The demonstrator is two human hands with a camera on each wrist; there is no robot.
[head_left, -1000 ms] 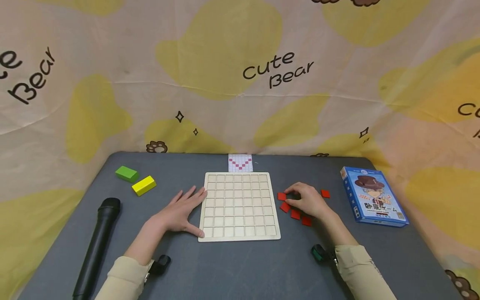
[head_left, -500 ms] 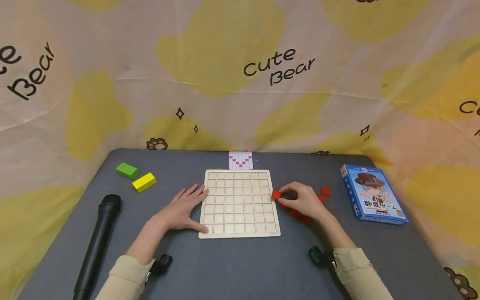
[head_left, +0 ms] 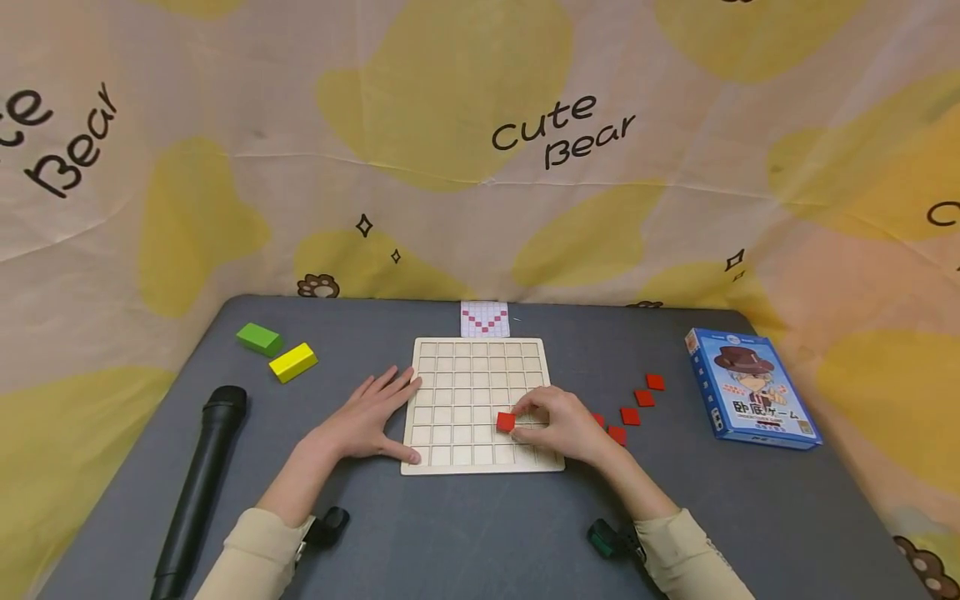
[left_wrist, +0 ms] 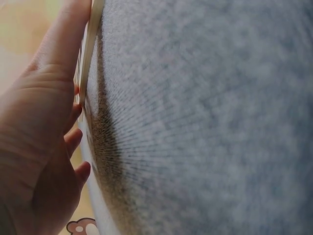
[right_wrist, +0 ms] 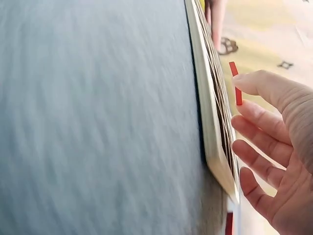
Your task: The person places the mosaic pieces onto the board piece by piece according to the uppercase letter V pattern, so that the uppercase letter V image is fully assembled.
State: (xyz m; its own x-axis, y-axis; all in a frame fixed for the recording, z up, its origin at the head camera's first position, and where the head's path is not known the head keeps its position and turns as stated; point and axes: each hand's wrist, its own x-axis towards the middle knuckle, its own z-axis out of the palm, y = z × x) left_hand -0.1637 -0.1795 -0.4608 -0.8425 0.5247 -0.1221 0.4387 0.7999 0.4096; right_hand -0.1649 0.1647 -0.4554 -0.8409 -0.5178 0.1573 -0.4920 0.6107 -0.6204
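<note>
A pale wooden grid board (head_left: 442, 367) lies in the middle of the grey table. My left hand (head_left: 363, 421) rests on its left edge with fingers spread, thumb near the lower left corner. Over the board's lower right part, my right hand (head_left: 555, 423) pinches a thin red square tile (head_left: 506, 422) between thumb and index finger. The right wrist view shows this red tile (right_wrist: 236, 83) edge-on, a little above the board (right_wrist: 208, 98), the other fingers loosely bent. Several red tiles (head_left: 631, 416) lie right of the board, some partly hidden behind my right hand.
A small card with a red V pattern (head_left: 484, 319) lies behind the board. At left are a green block (head_left: 259, 337), a yellow block (head_left: 293, 362) and a black microphone (head_left: 201, 492). A blue game box (head_left: 752, 389) stands at right, and a patterned cloth hangs behind.
My right hand has picked a red tile up from the table at right and carried it left over the board. The left hand has stayed at the board's left edge.
</note>
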